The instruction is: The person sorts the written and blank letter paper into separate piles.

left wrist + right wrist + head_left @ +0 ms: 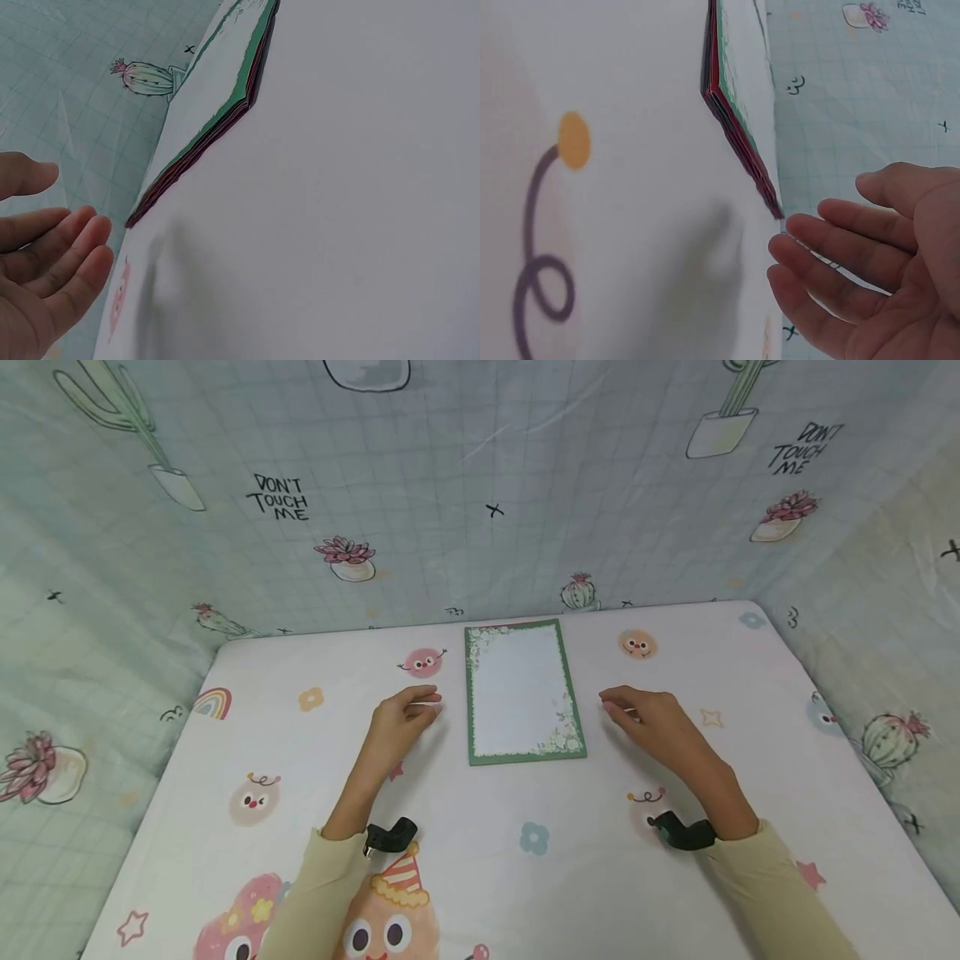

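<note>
A flat rectangular stack of sheets or cards (521,693) lies at the back middle of the table, its long sides running away from me. Its top is white with a green border and pale flowers at two corners. In the left wrist view the stack's edge (199,146) shows several dark red layers. My left hand (405,714) hovers to its left with loosely bent fingers, holding nothing. To the right of the stack, my right hand (648,718) is likewise relaxed, and its palm (900,322) holds nothing. Neither hand touches the stack.
A white cloth (465,852) with cartoon prints covers the table. Behind it and at both sides hangs a grid-patterned curtain (435,468) with cactus drawings. A black wrist device (392,837) sits at the left cuff, another black device (686,833) at the right cuff.
</note>
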Tool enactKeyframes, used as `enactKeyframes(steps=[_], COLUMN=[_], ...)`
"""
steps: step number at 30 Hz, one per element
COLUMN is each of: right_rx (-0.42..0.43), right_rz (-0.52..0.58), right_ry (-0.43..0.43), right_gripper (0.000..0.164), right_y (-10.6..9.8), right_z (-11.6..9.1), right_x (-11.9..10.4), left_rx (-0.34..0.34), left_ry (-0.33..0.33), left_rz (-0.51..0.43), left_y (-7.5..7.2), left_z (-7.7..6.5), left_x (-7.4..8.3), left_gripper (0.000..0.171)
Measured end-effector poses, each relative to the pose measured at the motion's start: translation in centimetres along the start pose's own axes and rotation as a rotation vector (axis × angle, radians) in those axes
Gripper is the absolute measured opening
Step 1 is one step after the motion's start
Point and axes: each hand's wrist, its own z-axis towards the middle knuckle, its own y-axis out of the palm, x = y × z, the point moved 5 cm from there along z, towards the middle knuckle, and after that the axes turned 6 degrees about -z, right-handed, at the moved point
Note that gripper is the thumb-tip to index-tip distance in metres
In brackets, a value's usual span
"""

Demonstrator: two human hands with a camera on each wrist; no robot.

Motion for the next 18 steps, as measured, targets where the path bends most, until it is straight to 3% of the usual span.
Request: enactKeyframes(steps=[11, 18], right_rx=[-0.001, -0.001], right_rz=[0.023, 0.098], right_ry=[0.030, 0.097], right_gripper=[0.029, 0.029], right_y=[1.3, 2.2], right_z=[2.5, 3.7], right_x=[0.3, 0.5], left_rx=[-0.004, 0.004], left_ry=[-0.018, -0.077], left_rz=[-0.017, -0.102], left_y=[1.0, 1.6], left_z=[1.6, 2.8], left_x=[-0.5, -0.3], left_gripper=[0.033, 0.035])
